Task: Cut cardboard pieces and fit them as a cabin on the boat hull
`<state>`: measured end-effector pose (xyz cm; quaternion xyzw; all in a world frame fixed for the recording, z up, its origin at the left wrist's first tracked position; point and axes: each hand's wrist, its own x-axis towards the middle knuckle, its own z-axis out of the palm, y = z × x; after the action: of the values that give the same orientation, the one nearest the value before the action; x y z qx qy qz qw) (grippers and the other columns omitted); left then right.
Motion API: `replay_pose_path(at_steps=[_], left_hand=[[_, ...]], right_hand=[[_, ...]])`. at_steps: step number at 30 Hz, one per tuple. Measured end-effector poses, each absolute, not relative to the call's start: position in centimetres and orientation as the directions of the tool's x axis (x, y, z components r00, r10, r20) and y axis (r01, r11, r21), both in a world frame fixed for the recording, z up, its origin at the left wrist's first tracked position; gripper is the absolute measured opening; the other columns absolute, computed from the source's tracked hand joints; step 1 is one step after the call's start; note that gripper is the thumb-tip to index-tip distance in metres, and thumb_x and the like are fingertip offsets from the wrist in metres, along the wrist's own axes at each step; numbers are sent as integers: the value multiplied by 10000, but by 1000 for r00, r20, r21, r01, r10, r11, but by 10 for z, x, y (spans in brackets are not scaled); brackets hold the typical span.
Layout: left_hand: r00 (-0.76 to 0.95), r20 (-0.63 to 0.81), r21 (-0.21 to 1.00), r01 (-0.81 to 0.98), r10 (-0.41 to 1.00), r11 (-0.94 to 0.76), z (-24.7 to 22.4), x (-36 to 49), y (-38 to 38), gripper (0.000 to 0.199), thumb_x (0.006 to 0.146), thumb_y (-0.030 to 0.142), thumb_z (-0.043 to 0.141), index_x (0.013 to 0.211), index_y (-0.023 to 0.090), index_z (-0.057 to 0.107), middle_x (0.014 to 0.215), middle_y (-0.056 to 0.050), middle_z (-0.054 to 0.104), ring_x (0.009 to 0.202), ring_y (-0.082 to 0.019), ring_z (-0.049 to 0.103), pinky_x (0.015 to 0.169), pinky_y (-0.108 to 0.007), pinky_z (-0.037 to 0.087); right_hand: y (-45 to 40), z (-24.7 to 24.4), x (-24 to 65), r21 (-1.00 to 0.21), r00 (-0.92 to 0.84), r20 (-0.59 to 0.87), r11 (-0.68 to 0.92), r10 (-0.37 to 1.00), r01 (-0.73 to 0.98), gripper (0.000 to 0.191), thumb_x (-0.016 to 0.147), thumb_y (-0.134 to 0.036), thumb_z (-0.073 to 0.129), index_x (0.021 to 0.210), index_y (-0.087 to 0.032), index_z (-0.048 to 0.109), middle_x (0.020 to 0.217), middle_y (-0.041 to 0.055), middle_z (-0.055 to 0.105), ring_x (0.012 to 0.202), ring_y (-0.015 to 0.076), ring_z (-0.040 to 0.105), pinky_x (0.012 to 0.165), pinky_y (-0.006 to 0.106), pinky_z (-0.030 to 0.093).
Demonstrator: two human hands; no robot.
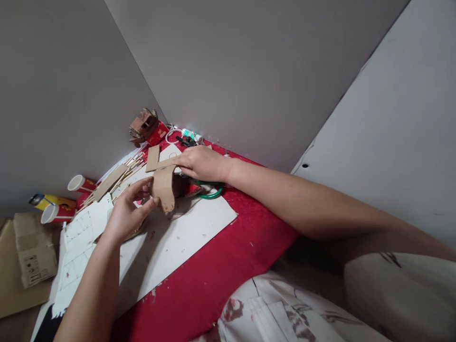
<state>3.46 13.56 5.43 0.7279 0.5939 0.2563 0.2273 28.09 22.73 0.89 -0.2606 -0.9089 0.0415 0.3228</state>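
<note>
A bent piece of brown cardboard (164, 183) with a curved lower tab stands over a white sheet (199, 228). My left hand (130, 206) grips its left edge, index finger above and thumb below. From the far right side, the fingers of my right hand (204, 162) close on its upper edge; their tips are partly hidden. Below my right wrist lie green ring-shaped handles (213, 194), probably of scissors, beside something red and dark. A flat cardboard strip (153, 157) lies just beyond the bent piece. More cardboard is partly covered by my left hand.
Thin wooden sticks (130, 170), a paper with drawn lines (80, 237) and two red paper cups (59, 213) are at the left. A brown cardboard model (143, 124) and a white-and-teal tube (190, 135) stand near the grey walls. A cardboard box (35, 249) sits at lower left.
</note>
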Motion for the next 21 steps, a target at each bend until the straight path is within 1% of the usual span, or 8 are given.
replay_pose_path(at_steps=[2,5,7,10,13,16,19,21], left_hand=[[97,154,708,683,983,-179,62,38,131,576,764,425,755,1291,223,640,1084,-93,697,934,-225,663,785,-322,547],[-86,317,843,482,944,-239,72,37,128,446,803,419,734,1209,240,688,1100,-79,713,951,-194,674,789,-273,552],[-179,359,904,310,916,-294,75,35,128,375,824,431,715,1136,224,716,1021,-67,732,889,-163,689,807,-260,551],[-157,240,968,112,958,-224,72,38,127,426,803,453,734,1157,220,694,1021,-71,740,876,-170,704,779,-273,566],[-85,75,997,23,994,-74,63,51,122,491,735,407,808,1174,230,680,1046,-62,742,862,-173,704,699,-251,569],[-114,53,997,-50,992,-59,60,60,117,371,686,419,833,944,175,725,885,-54,758,758,-186,707,622,-259,571],[-257,85,987,-113,963,-117,71,56,112,343,647,390,845,862,159,710,833,-52,763,770,-225,723,658,-322,602],[-369,96,976,-145,924,-160,81,48,108,322,612,347,851,824,162,695,833,-44,767,755,-238,729,653,-351,614]], right_hand=[[227,16,285,-300,-569,628,840,531,452,286,863,-96,550,1084,-121,729,984,117,750,903,231,662,816,345,468],[224,28,289,-578,-349,674,759,651,300,234,832,-84,531,927,-119,741,828,51,726,787,177,643,742,291,464],[220,36,289,-777,-274,573,618,772,116,170,794,-84,541,758,-125,702,673,0,657,648,131,594,628,247,447],[208,40,280,-944,-391,330,308,859,-119,106,755,-121,578,681,-148,648,624,-31,624,542,90,542,527,209,444],[194,38,266,-973,-585,218,130,781,-189,73,752,-169,600,725,-152,665,680,-14,679,532,78,577,519,197,486],[186,33,257,-980,-692,198,129,694,-150,139,769,-242,632,805,-133,710,674,22,711,554,116,636,530,233,528],[187,31,258,-938,-591,290,345,753,-20,389,825,-349,636,1140,-131,699,950,110,761,854,205,715,747,347,585],[188,29,259,-824,-501,375,528,780,205,617,804,-400,688,1352,-138,582,1251,182,677,1160,299,634,946,451,528]])
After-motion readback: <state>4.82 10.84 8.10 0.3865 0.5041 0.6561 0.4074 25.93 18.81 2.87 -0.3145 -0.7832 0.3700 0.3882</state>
